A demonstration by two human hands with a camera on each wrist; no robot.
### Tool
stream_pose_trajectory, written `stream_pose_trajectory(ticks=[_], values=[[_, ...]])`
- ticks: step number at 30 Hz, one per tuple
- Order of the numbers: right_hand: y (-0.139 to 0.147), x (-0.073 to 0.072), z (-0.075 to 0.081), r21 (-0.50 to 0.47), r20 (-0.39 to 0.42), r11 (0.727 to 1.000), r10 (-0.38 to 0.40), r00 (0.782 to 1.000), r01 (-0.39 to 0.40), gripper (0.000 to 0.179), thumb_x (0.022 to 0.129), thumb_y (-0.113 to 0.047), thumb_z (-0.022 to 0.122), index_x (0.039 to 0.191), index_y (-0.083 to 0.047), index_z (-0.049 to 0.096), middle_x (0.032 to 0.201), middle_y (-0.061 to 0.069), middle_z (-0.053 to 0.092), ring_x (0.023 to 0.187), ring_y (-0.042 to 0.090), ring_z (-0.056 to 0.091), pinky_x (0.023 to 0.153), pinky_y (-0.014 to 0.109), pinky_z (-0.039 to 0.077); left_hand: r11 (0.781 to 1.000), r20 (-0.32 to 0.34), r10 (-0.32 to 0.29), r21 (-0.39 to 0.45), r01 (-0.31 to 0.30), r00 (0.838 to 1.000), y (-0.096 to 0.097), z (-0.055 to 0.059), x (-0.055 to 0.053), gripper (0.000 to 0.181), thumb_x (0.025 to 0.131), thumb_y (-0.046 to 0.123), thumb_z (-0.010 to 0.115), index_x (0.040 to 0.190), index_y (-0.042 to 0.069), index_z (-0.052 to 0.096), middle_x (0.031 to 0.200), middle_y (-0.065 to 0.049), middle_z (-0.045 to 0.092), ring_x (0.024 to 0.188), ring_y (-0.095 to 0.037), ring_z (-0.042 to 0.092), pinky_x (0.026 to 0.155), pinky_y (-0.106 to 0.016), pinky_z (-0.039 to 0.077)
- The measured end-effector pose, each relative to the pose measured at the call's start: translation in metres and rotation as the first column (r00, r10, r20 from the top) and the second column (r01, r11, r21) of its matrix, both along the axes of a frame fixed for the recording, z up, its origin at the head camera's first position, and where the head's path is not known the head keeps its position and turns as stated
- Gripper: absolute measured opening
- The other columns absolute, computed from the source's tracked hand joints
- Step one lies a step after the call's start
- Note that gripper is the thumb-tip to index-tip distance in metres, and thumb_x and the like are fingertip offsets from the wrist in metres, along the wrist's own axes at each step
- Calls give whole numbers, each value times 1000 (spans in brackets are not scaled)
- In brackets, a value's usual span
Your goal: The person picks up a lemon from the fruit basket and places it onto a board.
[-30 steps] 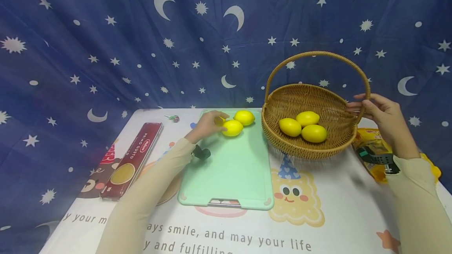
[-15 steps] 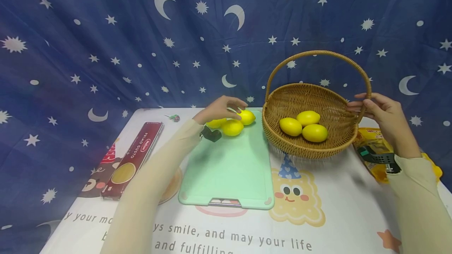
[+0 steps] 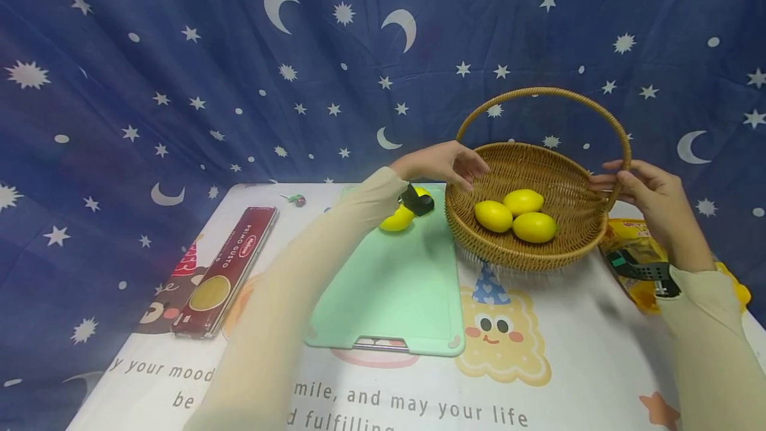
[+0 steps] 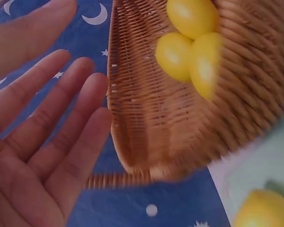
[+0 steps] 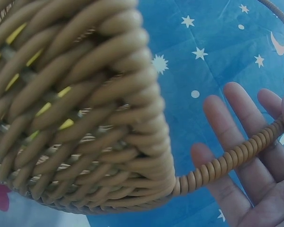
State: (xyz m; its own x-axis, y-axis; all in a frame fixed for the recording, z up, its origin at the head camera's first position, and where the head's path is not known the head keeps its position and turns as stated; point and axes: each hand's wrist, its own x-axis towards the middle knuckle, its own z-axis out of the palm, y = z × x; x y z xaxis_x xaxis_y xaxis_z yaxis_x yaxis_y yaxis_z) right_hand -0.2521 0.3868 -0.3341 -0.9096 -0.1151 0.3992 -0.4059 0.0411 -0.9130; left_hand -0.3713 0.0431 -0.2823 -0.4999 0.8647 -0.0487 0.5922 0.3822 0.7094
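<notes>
My left hand is at the left rim of the wicker basket, near the handle's left foot. Its fingers are spread and hold nothing in the left wrist view. At the basket's right side, my right hand holds the arched handle low down, thumb in front and fingers behind. The basket leans toward me with three lemons inside. Below my left wrist, a lemon lies on the green cutting board. Another lemon is partly hidden behind the black wrist strap.
To the left lies a dark red pasta box. A small wrapped lollipop is near the table's back edge. Under my right forearm sits a yellow packet. A blue curtain with moons and stars hangs behind the table.
My left hand has moved right, from the lemons on the cutting board, across them, to the basket's left rim. My right hand stays on the handle, and the basket barely shifts.
</notes>
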Motion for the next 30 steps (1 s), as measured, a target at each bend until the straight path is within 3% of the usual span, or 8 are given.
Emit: stream_pose_trajectory(ticks=[5,12,17,22,30], values=[[1,0,-1,22,-2,1000,-11,1000,11,32,98,-13,45,125,3,52,102,-2,73,94,6,69,82,10,49,1000,-22,-6,-25,6,1000,30,-2,-7,44,85,12,69,128,7,57,121,-9,62,111,-18,57,89,-17,48],[1,0,-1,39,-6,999,-22,1000,23,32,98,-13,45,125,3,52,102,-3,73,94,5,68,82,10,49,996,-55,25,-89,-30,998,67,-16,-10,47,86,18,68,130,9,56,129,-10,59,116,-16,55,92,-17,46],[0,0,-1,27,-8,999,-19,1000,19,32,98,-13,45,124,4,52,101,-2,73,94,5,68,82,10,49,992,-9,29,-126,-30,1000,90,-30,-5,48,86,18,68,131,8,55,132,-9,57,119,-16,54,91,-17,46],[-1,1,-1,27,-8,999,-21,1000,21,32,98,-14,45,124,3,53,100,-2,73,94,5,68,82,10,49,982,36,72,-175,-64,997,104,-42,0,49,86,17,68,133,11,54,132,-6,57,120,-14,53,92,-21,48],[-1,1,-1,6,-10,1000,-21,1000,21,30,98,-11,45,123,2,54,100,-2,73,93,6,68,81,10,50,964,4,63,-258,-60,998,116,-58,0,51,86,17,68,134,12,52,133,-5,56,122,-13,53,92,-16,47]])
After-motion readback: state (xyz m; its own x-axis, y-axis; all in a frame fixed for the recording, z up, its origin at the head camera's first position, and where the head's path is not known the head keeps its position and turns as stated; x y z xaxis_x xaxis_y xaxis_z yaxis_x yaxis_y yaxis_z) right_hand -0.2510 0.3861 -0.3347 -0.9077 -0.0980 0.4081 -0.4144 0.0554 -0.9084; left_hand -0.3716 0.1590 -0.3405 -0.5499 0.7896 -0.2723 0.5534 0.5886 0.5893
